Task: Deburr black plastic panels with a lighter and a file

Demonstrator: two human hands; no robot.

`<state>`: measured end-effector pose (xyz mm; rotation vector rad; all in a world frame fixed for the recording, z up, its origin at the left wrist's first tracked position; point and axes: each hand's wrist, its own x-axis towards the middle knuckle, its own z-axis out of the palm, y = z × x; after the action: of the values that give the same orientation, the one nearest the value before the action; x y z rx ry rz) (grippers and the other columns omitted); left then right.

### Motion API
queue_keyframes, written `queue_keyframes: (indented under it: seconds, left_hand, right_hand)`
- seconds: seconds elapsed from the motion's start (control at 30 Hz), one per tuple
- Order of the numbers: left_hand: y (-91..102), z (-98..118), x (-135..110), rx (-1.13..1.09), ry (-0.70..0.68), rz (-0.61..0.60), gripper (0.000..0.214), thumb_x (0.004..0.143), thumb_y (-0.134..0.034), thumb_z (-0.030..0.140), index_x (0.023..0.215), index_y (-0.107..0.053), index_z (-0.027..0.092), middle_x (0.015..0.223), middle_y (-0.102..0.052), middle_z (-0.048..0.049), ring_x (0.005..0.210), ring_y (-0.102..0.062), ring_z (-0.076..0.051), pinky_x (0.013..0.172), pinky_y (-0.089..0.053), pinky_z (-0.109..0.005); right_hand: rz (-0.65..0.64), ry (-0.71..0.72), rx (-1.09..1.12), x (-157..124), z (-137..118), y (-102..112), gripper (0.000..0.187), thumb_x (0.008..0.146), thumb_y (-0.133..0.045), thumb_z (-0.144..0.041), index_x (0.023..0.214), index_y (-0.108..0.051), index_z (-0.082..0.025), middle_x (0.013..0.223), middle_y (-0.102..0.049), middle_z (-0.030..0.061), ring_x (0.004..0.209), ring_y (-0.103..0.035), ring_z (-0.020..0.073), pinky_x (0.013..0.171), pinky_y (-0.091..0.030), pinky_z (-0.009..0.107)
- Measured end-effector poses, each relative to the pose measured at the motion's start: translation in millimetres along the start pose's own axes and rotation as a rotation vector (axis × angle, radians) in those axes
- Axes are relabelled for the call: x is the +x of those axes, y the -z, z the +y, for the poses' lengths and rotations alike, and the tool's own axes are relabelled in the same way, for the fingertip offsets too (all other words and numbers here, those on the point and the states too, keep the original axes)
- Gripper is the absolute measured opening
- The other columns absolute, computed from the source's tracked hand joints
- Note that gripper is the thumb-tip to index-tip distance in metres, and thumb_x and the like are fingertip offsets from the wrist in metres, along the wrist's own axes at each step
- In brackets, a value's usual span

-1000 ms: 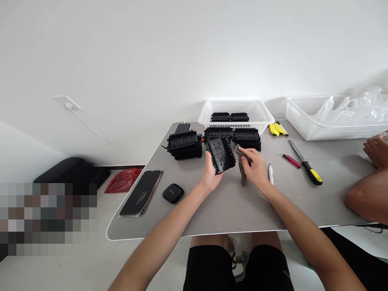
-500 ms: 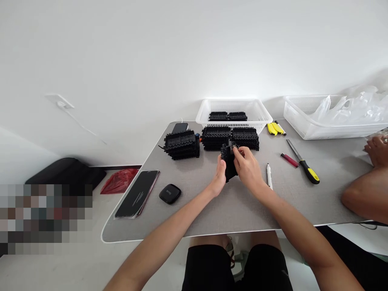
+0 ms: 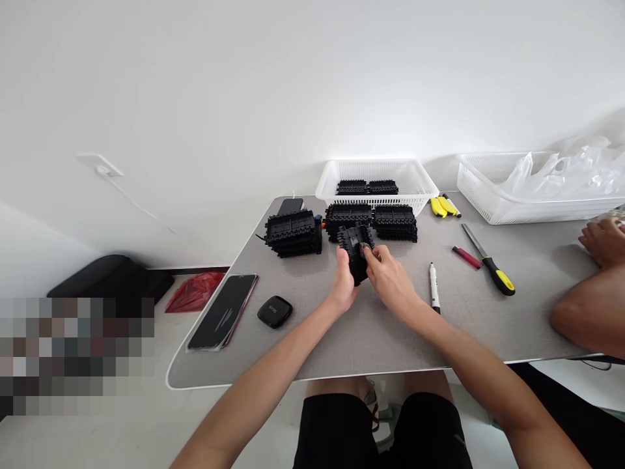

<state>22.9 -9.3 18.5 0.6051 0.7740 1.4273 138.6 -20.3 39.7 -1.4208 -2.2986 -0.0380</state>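
My left hand (image 3: 344,281) grips the lower left side of a black ridged plastic part (image 3: 355,242), thumb along its edge. On the part's right side, my right hand (image 3: 388,277) is closed, with its fingertips pinched at the face; a small greyish spot shows there, too small to name. The part is held tilted above the table. Just behind it stand stacks of similar black plastic parts, a middle stack (image 3: 347,215) and a right stack (image 3: 395,223). Another stack (image 3: 291,233) sits to the left.
A white basket (image 3: 378,198) holds more black parts; a second basket (image 3: 517,208) holds plastic bags. On the grey table (image 3: 312,339) lie a phone (image 3: 222,312), a black case (image 3: 275,312), a marker (image 3: 434,286), a red stick-like item (image 3: 467,257) and a file (image 3: 493,267). A co-worker's arm (image 3: 590,312) rests at right.
Both hands have moved slightly left with the black part. It has turned so that more of its ridged face shows. The marker is less covered by my right arm.
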Motion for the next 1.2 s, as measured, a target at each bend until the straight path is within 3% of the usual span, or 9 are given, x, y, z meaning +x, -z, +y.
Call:
queue_keyframes:
  seconds: [0.17, 0.33, 0.53, 0.63, 0.73, 0.8, 1.03, 1.2]
  left_hand:
    - [-1.6, 13.2, 3.1, -0.060, 0.003, 0.109, 0.054, 0.092, -0.040, 0.060, 0.106, -0.068, 0.016, 0.106, -0.071, -0.0107, 0.111, -0.063, -0.024, 0.097, -0.049, -0.035]
    - [-1.3, 17.8, 4.4, -0.099, -0.068, 0.123, 0.055, 0.092, -0.039, 0.060, 0.112, -0.067, 0.018, 0.117, -0.068, -0.0099, 0.109, -0.064, -0.023, 0.095, -0.050, -0.033]
    - [3.3, 20.8, 8.0, -0.038, -0.062, 0.094, 0.059, 0.091, -0.038, 0.063, 0.117, -0.066, 0.017, 0.126, -0.064, -0.0113, 0.118, -0.059, -0.025, 0.099, -0.048, -0.035]
    - [5.9, 22.9, 10.1, -0.014, -0.092, 0.077, 0.060, 0.090, -0.039, 0.065, 0.120, -0.064, 0.020, 0.129, -0.063, -0.0101, 0.123, -0.056, -0.026, 0.102, -0.045, -0.036]
    - [5.5, 18.9, 7.9, 0.025, -0.034, 0.029, 0.061, 0.089, -0.039, 0.066, 0.120, -0.065, 0.020, 0.125, -0.065, -0.0100, 0.126, -0.053, -0.027, 0.107, -0.041, -0.039]
    - [3.8, 12.2, 3.9, 0.045, 0.027, -0.020, 0.061, 0.090, -0.040, 0.065, 0.121, -0.065, 0.020, 0.124, -0.066, -0.0095, 0.129, -0.051, -0.027, 0.109, -0.039, -0.040]
    - [-2.3, -11.2, -12.4, 0.083, 0.142, -0.161, 0.056, 0.091, -0.041, 0.061, 0.132, -0.056, 0.025, 0.129, -0.063, -0.0072, 0.134, -0.046, -0.026, 0.111, -0.037, -0.041]
    - [-2.9, -16.1, -14.2, 0.066, 0.110, -0.148, 0.054, 0.092, -0.044, 0.056, 0.139, -0.048, 0.029, 0.136, -0.059, -0.0055, 0.136, -0.043, -0.024, 0.112, -0.036, -0.040]
  right_hand:
    - [-0.128, 0.022, 0.033, -3.3, -2.5, -0.1, 0.040, 0.095, -0.038, -0.013, 0.131, -0.053, -0.012, 0.107, -0.054, 0.0133, 0.074, -0.057, 0.0177, 0.062, -0.044, 0.028]
    - [-0.141, 0.014, 0.160, -5.9, -1.8, -1.4, 0.034, 0.093, -0.040, -0.014, 0.120, -0.062, -0.017, 0.105, -0.055, 0.0095, 0.076, -0.057, 0.0156, 0.067, -0.043, 0.027]
    - [-0.129, 0.028, 0.326, -7.9, 7.6, -0.1, 0.028, 0.087, -0.047, -0.009, 0.095, -0.072, -0.016, 0.091, -0.058, 0.0065, 0.075, -0.058, 0.0142, 0.072, -0.044, 0.027]
    - [0.028, 0.020, 0.442, -6.0, 13.9, 4.2, 0.028, 0.087, -0.048, -0.010, 0.099, -0.072, -0.015, 0.092, -0.060, 0.0068, 0.077, -0.060, 0.0141, 0.074, -0.047, 0.027]
    - [0.271, -0.003, 0.493, -2.0, 16.3, 8.1, 0.032, 0.091, -0.045, -0.014, 0.112, -0.068, -0.017, 0.100, -0.060, 0.0088, 0.082, -0.060, 0.0150, 0.074, -0.050, 0.029]
    - [0.339, 0.020, 0.484, 0.3, 15.9, 8.0, 0.035, 0.093, -0.043, -0.016, 0.119, -0.065, -0.019, 0.103, -0.058, 0.0093, 0.083, -0.060, 0.0151, 0.074, -0.052, 0.030]
    - [0.341, 0.017, 0.333, 3.1, 19.1, -2.1, 0.038, 0.095, -0.038, -0.016, 0.126, -0.061, -0.017, 0.107, -0.055, 0.0119, 0.085, -0.059, 0.0167, 0.072, -0.053, 0.030]
    - [0.304, -0.015, 0.166, 3.0, 18.5, -0.4, 0.038, 0.096, -0.035, -0.014, 0.127, -0.057, -0.013, 0.108, -0.054, 0.0137, 0.085, -0.058, 0.0181, 0.066, -0.050, 0.029]
